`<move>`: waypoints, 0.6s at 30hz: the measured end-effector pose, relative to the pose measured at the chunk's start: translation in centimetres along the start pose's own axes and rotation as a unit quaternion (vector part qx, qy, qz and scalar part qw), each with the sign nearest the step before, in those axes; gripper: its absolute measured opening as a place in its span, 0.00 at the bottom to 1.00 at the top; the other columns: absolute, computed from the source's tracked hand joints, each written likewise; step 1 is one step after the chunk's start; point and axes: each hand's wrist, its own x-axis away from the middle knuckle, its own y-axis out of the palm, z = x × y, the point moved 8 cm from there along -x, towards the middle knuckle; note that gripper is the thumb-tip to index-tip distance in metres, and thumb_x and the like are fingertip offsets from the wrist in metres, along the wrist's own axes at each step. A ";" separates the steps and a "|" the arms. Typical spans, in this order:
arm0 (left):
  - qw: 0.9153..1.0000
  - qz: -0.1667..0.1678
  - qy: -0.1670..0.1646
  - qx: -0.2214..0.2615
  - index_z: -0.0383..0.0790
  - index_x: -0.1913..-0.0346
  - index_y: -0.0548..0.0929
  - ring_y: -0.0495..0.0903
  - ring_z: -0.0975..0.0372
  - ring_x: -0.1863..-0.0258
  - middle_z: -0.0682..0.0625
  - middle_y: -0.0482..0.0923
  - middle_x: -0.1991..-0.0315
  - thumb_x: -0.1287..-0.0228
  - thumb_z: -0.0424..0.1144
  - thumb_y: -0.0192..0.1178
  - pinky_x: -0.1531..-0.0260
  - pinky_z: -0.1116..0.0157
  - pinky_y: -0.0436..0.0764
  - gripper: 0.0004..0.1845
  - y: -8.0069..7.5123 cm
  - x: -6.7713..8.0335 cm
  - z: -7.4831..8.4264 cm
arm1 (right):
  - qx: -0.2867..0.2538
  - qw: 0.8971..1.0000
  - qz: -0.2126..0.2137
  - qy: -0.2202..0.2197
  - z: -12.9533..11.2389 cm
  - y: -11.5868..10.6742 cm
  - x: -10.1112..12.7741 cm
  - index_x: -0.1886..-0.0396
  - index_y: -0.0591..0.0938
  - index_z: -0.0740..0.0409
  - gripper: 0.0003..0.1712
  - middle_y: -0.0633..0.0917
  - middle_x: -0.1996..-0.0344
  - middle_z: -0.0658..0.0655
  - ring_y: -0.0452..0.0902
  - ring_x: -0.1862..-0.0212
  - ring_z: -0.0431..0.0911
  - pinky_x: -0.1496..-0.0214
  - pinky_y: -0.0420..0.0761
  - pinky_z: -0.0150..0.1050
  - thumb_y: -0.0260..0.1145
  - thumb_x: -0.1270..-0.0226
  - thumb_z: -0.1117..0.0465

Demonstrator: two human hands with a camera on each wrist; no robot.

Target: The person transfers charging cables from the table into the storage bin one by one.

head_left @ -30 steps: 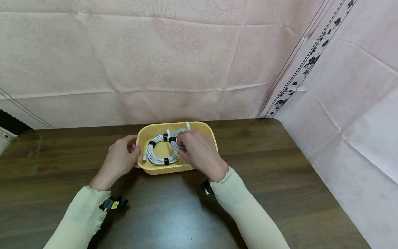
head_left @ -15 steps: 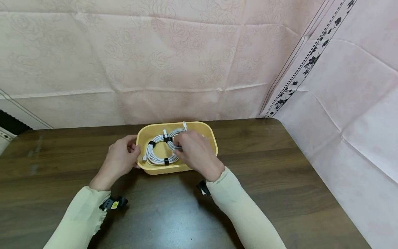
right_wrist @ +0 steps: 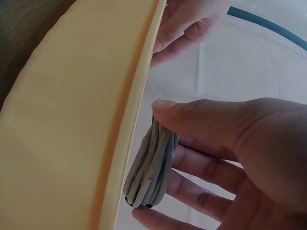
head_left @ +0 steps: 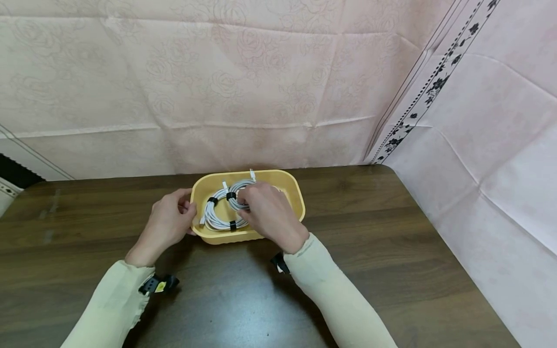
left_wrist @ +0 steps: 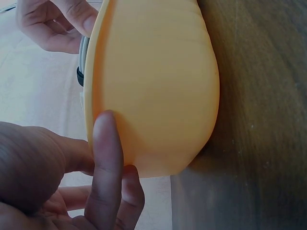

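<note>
A yellow plastic basket [head_left: 285,178] stands at the back of the table. My left hand [head_left: 167,220] grips its left end; in the left wrist view the fingers [left_wrist: 106,148] press against the outer wall. My right hand [head_left: 271,210] is over the basket and holds a coiled white cable [right_wrist: 152,165] between thumb and fingers. Black straps bind that coil, and its white plug [head_left: 252,175] sticks up at the back. Another coil of white cable [head_left: 211,211], also tied with black straps, lies in the basket's left part, partly overlapped by the held coil.
The dark wooden table [head_left: 370,251] stretches out on both sides and in front. Behind it hangs a pale pink floral cloth [head_left: 243,96], and a similar cloth with a black flower border [head_left: 435,87] runs along the right side.
My right hand has moved slightly left with the held coil, which now overlaps the lying coil more. My left hand and the basket have stayed in place.
</note>
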 end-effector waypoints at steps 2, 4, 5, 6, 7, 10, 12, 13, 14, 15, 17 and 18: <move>1.000 0.001 0.002 0.000 0.26 0.28 0.66 0.82 0.59 0.72 0.36 0.77 0.57 0.25 0.34 0.51 0.76 0.64 0.88 0.27 0.0 0.0 0.0 | -0.002 1.000 -0.002 0.000 -0.1 0.1 -0.1 0.84 0.74 0.47 0.20 0.71 0.79 0.44 0.68 0.72 0.40 0.77 0.65 0.33 0.74 0.39 0.60; 1.000 0.000 0.003 0.001 0.26 0.28 0.66 0.82 0.59 0.72 0.36 0.77 0.57 0.25 0.34 0.51 0.75 0.64 0.88 0.27 0.0 0.0 0.0 | -0.004 1.000 -0.005 0.000 -0.2 0.2 -0.1 0.85 0.73 0.47 0.20 0.70 0.79 0.44 0.67 0.72 0.40 0.77 0.64 0.33 0.74 0.39 0.60; 1.000 0.000 0.003 0.000 0.26 0.28 0.66 0.82 0.59 0.72 0.36 0.77 0.57 0.24 0.34 0.50 0.75 0.64 0.88 0.27 0.0 0.0 0.0 | -0.005 1.000 -0.007 0.000 -0.2 0.2 -0.1 0.85 0.73 0.48 0.21 0.69 0.79 0.44 0.67 0.72 0.40 0.77 0.63 0.33 0.74 0.39 0.60; 1.000 0.001 0.004 0.000 0.26 0.28 0.66 0.82 0.59 0.72 0.36 0.77 0.57 0.24 0.34 0.50 0.76 0.64 0.88 0.26 0.0 0.0 0.0 | -0.005 1.000 -0.008 0.000 -0.2 0.3 -0.2 0.85 0.72 0.47 0.21 0.69 0.79 0.44 0.67 0.72 0.40 0.78 0.63 0.33 0.74 0.39 0.60; 1.000 0.001 0.004 0.001 0.26 0.28 0.66 0.82 0.59 0.72 0.36 0.77 0.57 0.24 0.34 0.50 0.76 0.64 0.88 0.26 0.0 0.0 -0.1 | -0.005 1.000 -0.008 0.000 -0.3 0.3 -0.2 0.85 0.72 0.47 0.21 0.69 0.79 0.44 0.67 0.72 0.40 0.78 0.63 0.33 0.74 0.39 0.60; 1.000 0.001 0.007 0.001 0.26 0.28 0.66 0.82 0.60 0.73 0.36 0.77 0.57 0.25 0.34 0.50 0.76 0.64 0.88 0.26 0.0 -0.1 0.0 | -0.004 1.000 -0.009 -0.003 -0.4 0.5 -0.3 0.85 0.71 0.47 0.22 0.68 0.79 0.44 0.66 0.72 0.39 0.78 0.62 0.32 0.74 0.39 0.61; 1.000 0.003 0.010 -0.001 0.26 0.28 0.67 0.82 0.60 0.74 0.36 0.77 0.58 0.25 0.34 0.50 0.77 0.65 0.88 0.26 0.0 -0.1 0.0 | -0.001 1.000 -0.008 -0.006 -0.5 0.6 -0.4 0.86 0.71 0.47 0.22 0.68 0.79 0.44 0.66 0.72 0.39 0.78 0.62 0.31 0.74 0.39 0.61; 1.000 0.003 0.011 -0.001 0.26 0.28 0.67 0.82 0.60 0.74 0.36 0.77 0.58 0.25 0.34 0.50 0.77 0.65 0.88 0.26 0.0 -0.1 0.0 | 0.001 1.000 -0.008 -0.007 -0.6 0.6 -0.5 0.86 0.70 0.47 0.22 0.68 0.79 0.44 0.65 0.72 0.39 0.78 0.62 0.31 0.74 0.39 0.61; 1.000 0.004 0.011 0.000 0.26 0.28 0.67 0.82 0.60 0.74 0.36 0.77 0.58 0.25 0.34 0.50 0.77 0.66 0.87 0.26 0.0 -0.1 0.0 | 0.002 1.000 -0.008 -0.008 -0.6 0.7 -0.5 0.85 0.71 0.46 0.22 0.68 0.79 0.44 0.65 0.72 0.39 0.78 0.63 0.31 0.73 0.39 0.61; 1.000 0.004 0.012 -0.001 0.26 0.28 0.67 0.82 0.60 0.74 0.36 0.77 0.58 0.25 0.34 0.50 0.78 0.66 0.87 0.26 0.0 -0.1 0.0 | 0.002 1.000 -0.008 -0.007 -0.7 0.7 -0.5 0.85 0.71 0.46 0.22 0.68 0.79 0.43 0.66 0.72 0.38 0.79 0.63 0.31 0.73 0.39 0.61; 1.000 0.005 0.012 -0.002 0.26 0.28 0.67 0.82 0.60 0.73 0.36 0.77 0.58 0.25 0.34 0.50 0.78 0.67 0.87 0.26 0.0 -0.1 0.0 | 0.002 1.000 -0.008 -0.007 -0.8 0.8 -0.6 0.85 0.72 0.46 0.21 0.69 0.79 0.43 0.66 0.72 0.38 0.79 0.63 0.31 0.73 0.39 0.61; 1.000 0.004 0.011 -0.002 0.26 0.28 0.67 0.82 0.60 0.73 0.36 0.77 0.58 0.25 0.34 0.50 0.78 0.67 0.87 0.26 0.0 -0.1 0.0 | 0.001 1.000 -0.009 -0.006 -0.8 0.9 -0.6 0.85 0.72 0.46 0.21 0.69 0.79 0.44 0.66 0.72 0.38 0.80 0.63 0.30 0.73 0.39 0.61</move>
